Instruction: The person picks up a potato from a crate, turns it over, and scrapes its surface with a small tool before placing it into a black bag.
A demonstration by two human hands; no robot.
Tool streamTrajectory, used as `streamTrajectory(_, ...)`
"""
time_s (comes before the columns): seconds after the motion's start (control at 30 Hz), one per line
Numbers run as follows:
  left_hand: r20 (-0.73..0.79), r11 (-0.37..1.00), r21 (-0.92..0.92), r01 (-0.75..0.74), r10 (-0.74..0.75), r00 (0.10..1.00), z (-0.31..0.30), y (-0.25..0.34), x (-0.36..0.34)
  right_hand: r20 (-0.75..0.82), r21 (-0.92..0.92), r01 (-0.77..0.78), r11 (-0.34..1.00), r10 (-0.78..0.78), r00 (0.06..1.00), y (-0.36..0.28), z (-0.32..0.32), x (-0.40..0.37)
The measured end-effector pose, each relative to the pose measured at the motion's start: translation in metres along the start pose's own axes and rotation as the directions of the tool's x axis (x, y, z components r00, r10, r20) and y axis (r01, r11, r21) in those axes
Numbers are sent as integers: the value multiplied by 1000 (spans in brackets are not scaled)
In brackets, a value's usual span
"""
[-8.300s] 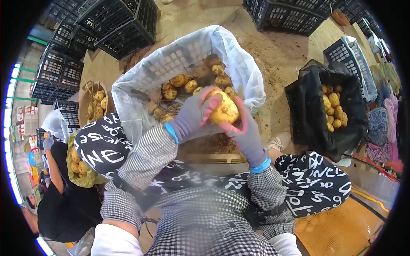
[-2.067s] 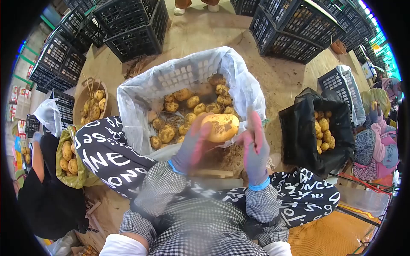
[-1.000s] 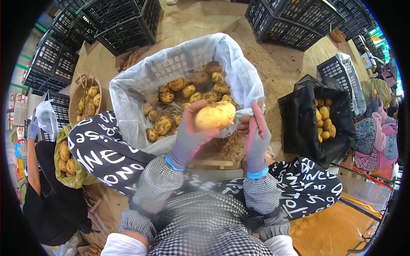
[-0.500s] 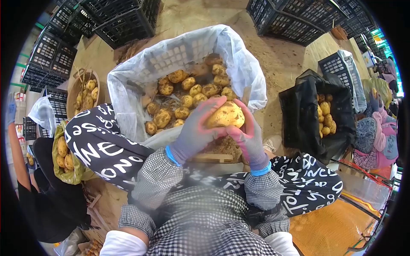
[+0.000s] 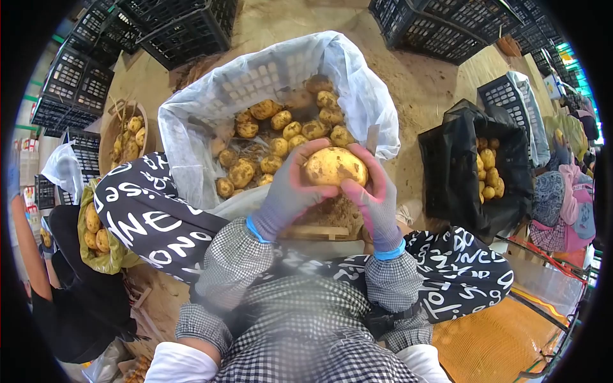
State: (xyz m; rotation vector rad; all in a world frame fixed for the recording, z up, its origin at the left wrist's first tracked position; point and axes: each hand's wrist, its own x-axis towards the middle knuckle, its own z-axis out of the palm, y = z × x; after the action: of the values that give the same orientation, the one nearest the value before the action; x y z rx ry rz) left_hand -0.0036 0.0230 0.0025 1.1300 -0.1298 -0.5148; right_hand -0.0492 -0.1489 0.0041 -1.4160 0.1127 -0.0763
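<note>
Between my two gloved hands is a large pale yellow potato with brown soil spots. My left hand grips its left end, thumb underneath and fingers over the top. My right hand closes on the right end in the same way. Both gloves are grey with pink fingers. Just beyond, a crate lined with a white sheet holds several soil-marked potatoes and loose dirt. The hands are above its near edge.
At right stands a crate lined in black plastic with several potatoes inside. A basket of potatoes and a green sack are at left. Stacked black crates stand behind. Another person's arm shows at far left.
The potato has been turned in my hands, so its long side now lies level and more of its face shows. Both hands still hold it at nearly the same spot.
</note>
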Motion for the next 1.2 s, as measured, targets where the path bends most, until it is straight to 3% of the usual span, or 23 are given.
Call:
streamTrajectory(0.07, -28, 996, 85, -37, 40, 999, -1, -4, 0, -97, -171, 128, 977, -146, 984, 14, -7, 4)
streamTrajectory(0.13, -82, 991, 128, -48, 59, 995, -2, -9, 1, -253, -195, 143, 970, -191, 948, 13, -14, 5)
streamTrajectory(0.23, -171, 996, 89, -26, 40, 984, -4, -13, 5, -279, -84, 147, 986, -164, 946, -2, 1, 1)
streamTrajectory(0.27, -176, 999, 49, -10, 19, 984, -3, -13, 5, -244, 20, 140, 990, -131, 961, -2, 8, -2)
streamTrajectory(0.33, -174, 999, 39, 22, -15, 985, 0, -10, 5, -135, -22, 15, 1000, -18, 991, 1, 7, -11)
streamTrajectory(0.4, -164, 993, 100, 61, -44, 985, 4, -5, 4, -9, -368, 205, 907, -224, 975, 12, 9, -9)
streamTrajectory(0.47, -133, 963, 268, -37, 75, 988, -5, -20, 6, 80, -498, 156, 853, -134, 988, 10, 17, -16)
streamTrajectory(0.5, -108, 933, 348, -87, 132, 985, -3, -17, 8, 16, -476, 182, 861, -198, 980, 11, 17, -15)
streamTrajectory(0.57, -163, 965, 253, 72, -31, 986, 3, -9, 4, -111, -434, 240, 868, -315, 942, 19, 16, -10)
streamTrajectory(0.6, -184, 968, 202, 151, -114, 976, 6, -4, 2, -151, -419, 188, 888, -272, 950, 24, 11, -7)
streamTrajectory(0.63, -201, 947, 289, 141, -84, 976, 4, -7, 1, -190, -400, 136, 906, -227, 955, 29, 7, -4)
streamTrajectory(0.67, -212, 918, 374, 130, -52, 976, 0, -12, 1, -141, -473, 239, 848, -341, 930, 32, 5, 1)
streamTrajectory(0.73, -225, 890, 442, 114, -13, 974, -3, -19, 3, -106, -471, 260, 843, -346, 932, 31, 3, 2)
streamTrajectory(0.83, -235, 888, 444, 120, -14, 972, -8, -21, 1, -51, -363, 102, 926, -130, 990, 24, 14, -9)
streamTrajectory(0.9, -221, 870, 476, 125, -20, 975, -8, -20, 1, 95, -455, 153, 878, -122, 988, 19, 21, -15)
streamTrajectory(0.93, -215, 865, 487, 124, -19, 976, -8, -20, 1, 35, -419, 170, 892, -172, 985, 21, 18, -12)
streamTrajectory(1.0, -219, 887, 445, 127, -30, 975, -4, -18, 2, -120, -326, 139, 935, -187, 975, 21, 13, -6)
streamTrajectory(1.07, -214, 936, 308, 172, -108, 971, 1, -8, -1, -170, -381, 167, 909, -246, 954, 20, 12, -2)
streamTrajectory(1.1, -197, 956, 213, 204, -162, 967, 4, -4, -1, -117, -494, 242, 835, -339, 933, 19, 11, 0)
streamTrajectory(1.17, -186, 966, 204, 160, -122, 975, 4, -8, -1, -66, -568, 278, 774, -379, 923, 18, 11, 0)
streamTrajectory(1.2, -184, 969, 202, 139, -102, 978, 2, -10, -2, -78, -539, 245, 806, -337, 938, 17, 14, -1)
